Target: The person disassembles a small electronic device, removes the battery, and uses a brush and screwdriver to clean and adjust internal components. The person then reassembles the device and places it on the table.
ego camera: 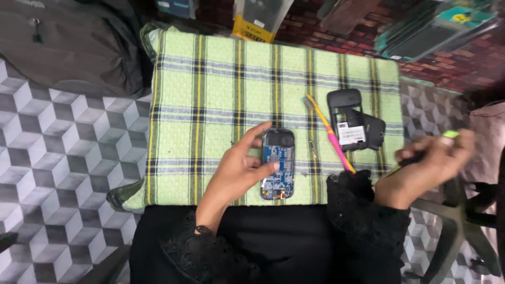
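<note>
My left hand rests on an opened phone whose blue circuit board faces up, thumb and fingers holding its left side and top. The phone lies on a green plaid cloth. My right hand is out past the cloth's right edge, blurred, fingers closed on a dark slim tool with a green tip. A pink and yellow toothbrush lies slanted between the hands. Black phone casing parts with a white label sit beyond it.
A grey bag lies at the top left on a cube-patterned surface. Packaged items and a yellow packet sit behind the cloth. A chair base is at the lower right.
</note>
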